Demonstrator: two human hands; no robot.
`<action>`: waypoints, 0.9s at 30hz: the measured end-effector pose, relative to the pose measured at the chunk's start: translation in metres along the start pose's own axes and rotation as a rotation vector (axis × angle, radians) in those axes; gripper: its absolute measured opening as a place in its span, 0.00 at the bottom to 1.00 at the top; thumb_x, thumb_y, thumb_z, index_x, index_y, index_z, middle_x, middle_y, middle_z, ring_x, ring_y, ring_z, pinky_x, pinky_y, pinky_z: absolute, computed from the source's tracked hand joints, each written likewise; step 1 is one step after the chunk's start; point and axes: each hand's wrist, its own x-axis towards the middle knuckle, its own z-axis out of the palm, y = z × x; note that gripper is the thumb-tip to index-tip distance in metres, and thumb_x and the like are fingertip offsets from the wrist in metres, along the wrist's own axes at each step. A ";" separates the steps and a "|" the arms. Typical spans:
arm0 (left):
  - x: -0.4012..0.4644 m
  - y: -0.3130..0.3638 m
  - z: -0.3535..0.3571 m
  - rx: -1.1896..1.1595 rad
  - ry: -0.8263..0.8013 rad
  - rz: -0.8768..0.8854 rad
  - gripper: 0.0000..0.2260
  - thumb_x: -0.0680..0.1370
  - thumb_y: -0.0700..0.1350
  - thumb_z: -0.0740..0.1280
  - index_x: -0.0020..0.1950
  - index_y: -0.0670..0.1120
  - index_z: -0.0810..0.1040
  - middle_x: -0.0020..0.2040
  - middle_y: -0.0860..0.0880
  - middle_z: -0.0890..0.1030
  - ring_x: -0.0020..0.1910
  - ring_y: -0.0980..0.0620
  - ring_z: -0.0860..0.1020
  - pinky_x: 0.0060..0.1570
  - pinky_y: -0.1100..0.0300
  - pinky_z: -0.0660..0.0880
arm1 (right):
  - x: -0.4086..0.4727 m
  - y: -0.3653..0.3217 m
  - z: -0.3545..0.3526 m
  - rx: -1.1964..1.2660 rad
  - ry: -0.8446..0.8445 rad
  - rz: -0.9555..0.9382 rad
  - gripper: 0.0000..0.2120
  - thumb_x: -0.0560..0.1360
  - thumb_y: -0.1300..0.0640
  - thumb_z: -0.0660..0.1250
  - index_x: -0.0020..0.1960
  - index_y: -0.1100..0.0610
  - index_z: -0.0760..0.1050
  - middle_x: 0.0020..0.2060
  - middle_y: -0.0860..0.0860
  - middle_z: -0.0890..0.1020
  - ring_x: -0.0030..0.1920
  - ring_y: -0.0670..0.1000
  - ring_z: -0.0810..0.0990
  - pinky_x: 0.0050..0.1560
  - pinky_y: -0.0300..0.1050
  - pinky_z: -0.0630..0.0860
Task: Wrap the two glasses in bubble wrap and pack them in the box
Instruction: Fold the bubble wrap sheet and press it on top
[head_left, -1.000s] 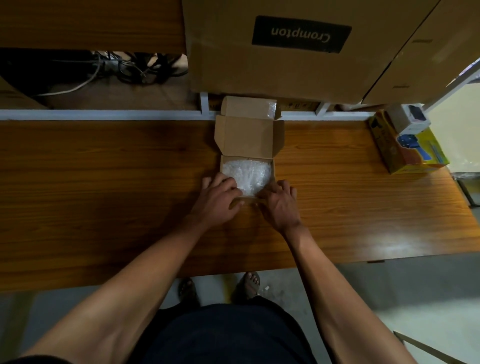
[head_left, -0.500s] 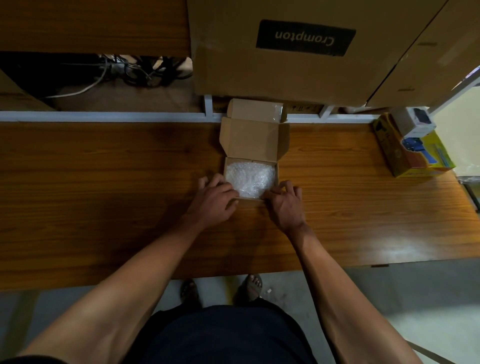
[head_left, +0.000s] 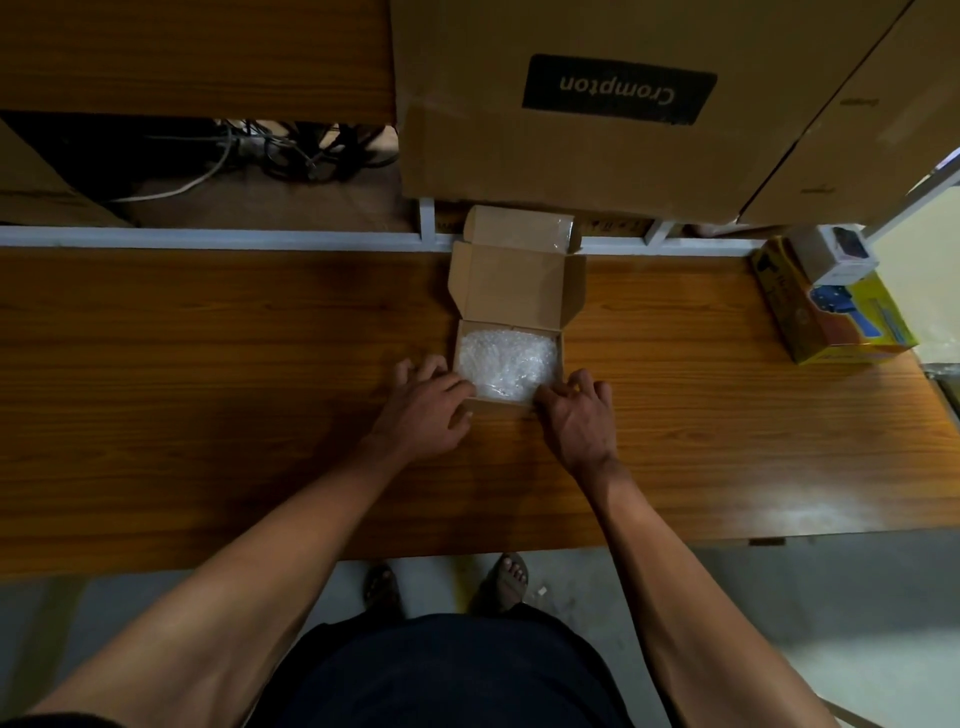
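Note:
A small open cardboard box (head_left: 514, 283) stands on the wooden table (head_left: 208, 389), its lid flap folded back away from me. White bubble wrap (head_left: 506, 361) fills the box; no glass shows through it. My left hand (head_left: 423, 410) holds the box's near left corner, fingers along the left wall and thumb at the front wall. My right hand (head_left: 579, 421) grips the near right corner with curled fingers.
A yellow-and-blue carton (head_left: 831, 322) with a small white box (head_left: 836, 254) on top sits at the table's right end. Behind the table stand large brown cartons (head_left: 597, 156) and a tangle of cables (head_left: 291, 150). My feet show below the table's near edge.
Both hands have drawn back off the bubble wrap to the box's near corners. The wrap now shows uncovered in the box.

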 end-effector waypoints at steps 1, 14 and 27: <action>0.003 0.000 -0.002 0.005 -0.010 0.005 0.16 0.77 0.58 0.64 0.60 0.54 0.82 0.58 0.57 0.83 0.66 0.48 0.69 0.62 0.42 0.61 | 0.001 0.000 -0.001 -0.001 -0.004 0.003 0.06 0.78 0.52 0.68 0.54 0.49 0.81 0.49 0.49 0.87 0.58 0.59 0.74 0.51 0.54 0.65; 0.002 0.004 -0.010 0.082 -0.041 0.047 0.12 0.77 0.56 0.65 0.56 0.55 0.82 0.54 0.57 0.82 0.66 0.48 0.68 0.61 0.42 0.58 | -0.011 -0.008 -0.005 -0.056 -0.033 0.044 0.10 0.77 0.57 0.65 0.58 0.51 0.79 0.50 0.52 0.86 0.57 0.60 0.73 0.52 0.55 0.65; 0.027 0.005 -0.024 -0.335 0.116 -0.207 0.08 0.80 0.50 0.69 0.56 0.54 0.86 0.53 0.57 0.83 0.56 0.53 0.72 0.55 0.52 0.61 | 0.005 0.009 -0.012 0.321 0.184 0.006 0.07 0.82 0.52 0.66 0.56 0.53 0.82 0.48 0.55 0.85 0.54 0.59 0.78 0.49 0.52 0.70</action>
